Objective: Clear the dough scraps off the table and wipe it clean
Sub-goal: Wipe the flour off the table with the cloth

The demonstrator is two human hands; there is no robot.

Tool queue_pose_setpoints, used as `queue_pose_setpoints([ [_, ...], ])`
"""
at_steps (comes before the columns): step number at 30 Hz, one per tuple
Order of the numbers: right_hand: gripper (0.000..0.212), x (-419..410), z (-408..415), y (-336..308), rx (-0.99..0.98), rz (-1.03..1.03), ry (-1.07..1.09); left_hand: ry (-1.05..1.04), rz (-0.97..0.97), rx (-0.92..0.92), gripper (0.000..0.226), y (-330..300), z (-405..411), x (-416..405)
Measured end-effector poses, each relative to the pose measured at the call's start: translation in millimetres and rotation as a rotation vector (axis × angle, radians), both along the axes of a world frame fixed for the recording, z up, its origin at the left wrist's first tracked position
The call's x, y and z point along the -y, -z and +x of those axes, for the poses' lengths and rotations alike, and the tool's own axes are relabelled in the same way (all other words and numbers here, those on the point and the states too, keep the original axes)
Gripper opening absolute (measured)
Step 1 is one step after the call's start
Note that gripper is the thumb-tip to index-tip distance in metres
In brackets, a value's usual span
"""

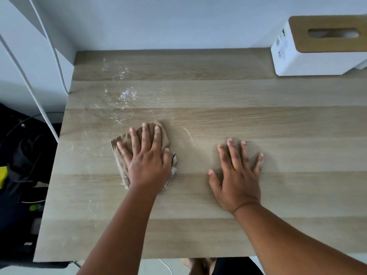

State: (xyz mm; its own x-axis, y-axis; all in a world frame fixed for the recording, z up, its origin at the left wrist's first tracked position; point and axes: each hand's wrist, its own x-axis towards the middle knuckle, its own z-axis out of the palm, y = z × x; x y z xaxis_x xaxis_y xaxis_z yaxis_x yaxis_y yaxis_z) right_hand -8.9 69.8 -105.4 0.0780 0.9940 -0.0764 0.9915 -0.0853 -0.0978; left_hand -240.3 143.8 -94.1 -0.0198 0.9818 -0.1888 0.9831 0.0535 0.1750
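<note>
My left hand (148, 157) lies flat with spread fingers on a folded brown cloth (121, 153), pressing it onto the wooden table (218, 235) left of centre. My right hand (236, 175) rests flat on the bare wood to the right, fingers spread, holding nothing. White flour dust and small dough specks (127, 94) are scattered over the far left part of the table. A thin white smear (189, 134) lies between the two hands.
A white tissue box with a wooden lid (317, 52) stands at the far right corner against the wall. White cables (45, 114) run down past the table's left edge. Dark bags and clutter (21, 155) sit on the floor to the left.
</note>
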Motion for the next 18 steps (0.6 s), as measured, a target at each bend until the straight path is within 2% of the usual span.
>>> queue_pose_setpoints([
  [5, 0.079, 1.5, 1.6, 1.1, 0.019, 0.005, 0.004, 0.292, 0.044, -0.008, 0.071, 0.8, 44.1, 2.4],
  [10, 0.077, 1.7, 0.5, -0.7, 0.020, -0.009, 0.001, 0.537, 0.094, 0.041, 0.069, 5.3, 7.9, 59.2],
  [14, 0.078, 1.3, -0.1, -1.6, 0.006, -0.019, -0.002, 0.457, 0.110, 0.042, 0.071, 3.4, -44.5, 74.3],
  [18, 0.078, -1.5, 0.2, -0.4, -0.011, 0.008, 0.000, 0.167, 0.057, 0.015, 0.074, 1.4, -38.0, 39.7],
])
